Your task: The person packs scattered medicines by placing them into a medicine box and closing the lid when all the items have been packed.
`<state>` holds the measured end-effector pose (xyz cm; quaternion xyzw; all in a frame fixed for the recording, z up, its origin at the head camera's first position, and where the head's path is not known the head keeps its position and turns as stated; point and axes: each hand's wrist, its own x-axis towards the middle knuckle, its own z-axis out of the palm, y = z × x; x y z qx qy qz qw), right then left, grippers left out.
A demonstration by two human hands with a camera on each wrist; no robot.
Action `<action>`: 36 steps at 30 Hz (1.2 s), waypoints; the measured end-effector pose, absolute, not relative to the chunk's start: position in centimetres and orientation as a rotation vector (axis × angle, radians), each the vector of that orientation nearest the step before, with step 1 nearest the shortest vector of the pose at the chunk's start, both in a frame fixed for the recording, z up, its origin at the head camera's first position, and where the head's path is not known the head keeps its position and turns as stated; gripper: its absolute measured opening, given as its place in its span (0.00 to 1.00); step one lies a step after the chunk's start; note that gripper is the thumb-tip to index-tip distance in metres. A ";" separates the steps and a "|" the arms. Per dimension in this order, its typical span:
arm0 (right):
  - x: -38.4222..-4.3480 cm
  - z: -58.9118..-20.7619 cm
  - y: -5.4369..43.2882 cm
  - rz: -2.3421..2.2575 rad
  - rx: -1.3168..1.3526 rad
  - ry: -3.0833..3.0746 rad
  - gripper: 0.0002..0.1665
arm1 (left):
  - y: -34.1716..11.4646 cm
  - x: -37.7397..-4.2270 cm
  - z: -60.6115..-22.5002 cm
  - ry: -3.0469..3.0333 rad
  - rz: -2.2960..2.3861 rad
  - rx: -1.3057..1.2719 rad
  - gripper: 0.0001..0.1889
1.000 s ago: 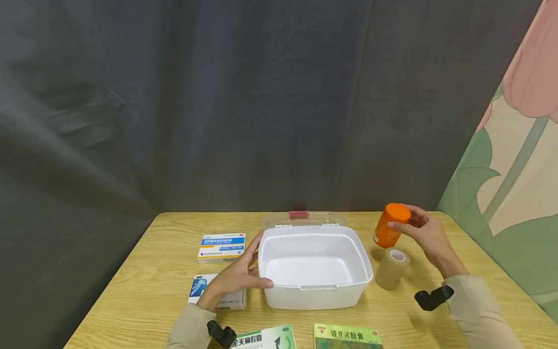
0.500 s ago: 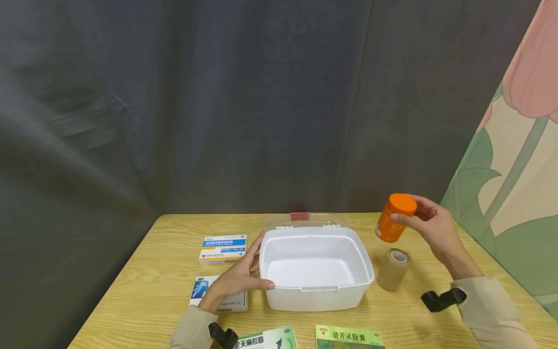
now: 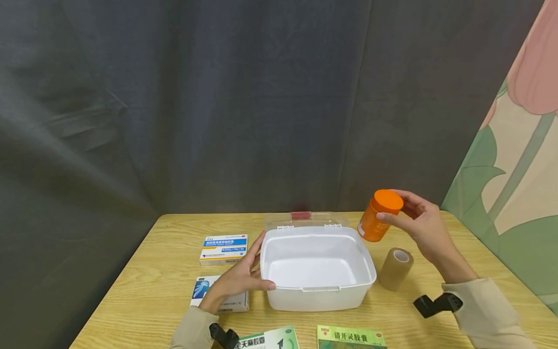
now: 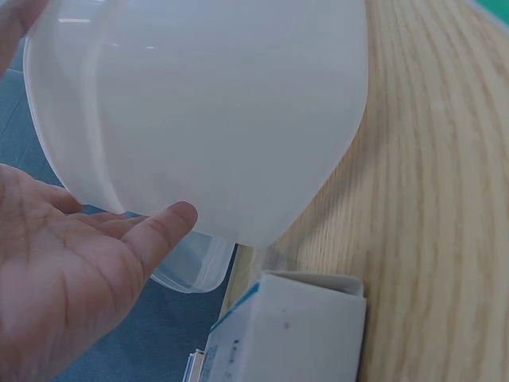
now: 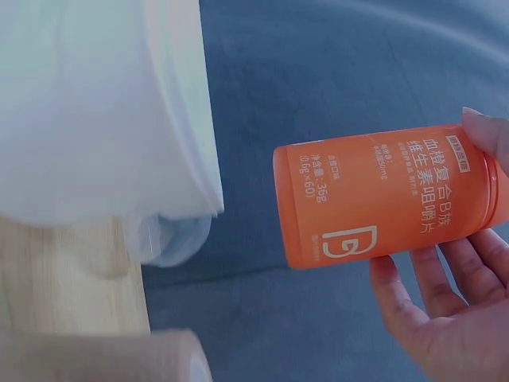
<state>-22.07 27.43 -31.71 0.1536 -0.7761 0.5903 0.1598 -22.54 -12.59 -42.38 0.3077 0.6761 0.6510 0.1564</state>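
My right hand (image 3: 420,225) holds an orange pill bottle (image 3: 377,218) with an orange lid in the air, tilted, right of the box. In the right wrist view, thumb and fingers pinch the bottle (image 5: 382,195) near its lid, label showing. My left hand (image 3: 241,278) rests against the left end of a white plastic box (image 3: 318,298), thumb at the front corner, fingers stretched along the side. In the left wrist view the fingers touch the box wall (image 4: 231,103). The box's transparent lid (image 3: 320,220) is folded back, and nothing lies inside.
A tan bandage roll (image 3: 395,269) stands right of the box. Left of it lie a blue-and-white medicine box (image 3: 224,248) and another white medicine box (image 3: 235,303), partly behind my left hand. Green (image 3: 270,338) and yellow-green (image 3: 350,337) medicine boxes lie at the front edge of view.
My right hand has raised the pill bottle from beside the bandage roll, then moved it left toward the box. My left hand has stayed at the box's left end.
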 end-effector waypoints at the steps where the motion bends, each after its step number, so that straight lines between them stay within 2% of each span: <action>1: -22.0 -31.7 27.2 1.679 0.441 -2.226 0.26 | -12.6 -22.5 -42.4 1.937 1.864 0.880 0.60; 21: -21.3 -33.7 23.1 1.668 0.510 -2.347 0.29 | -13.1 -21.8 -42.5 1.932 1.862 0.871 0.61; 36: -22.1 -36.2 21.2 1.455 0.586 -2.494 0.30 | -13.0 -21.6 -42.4 1.935 1.856 0.860 0.61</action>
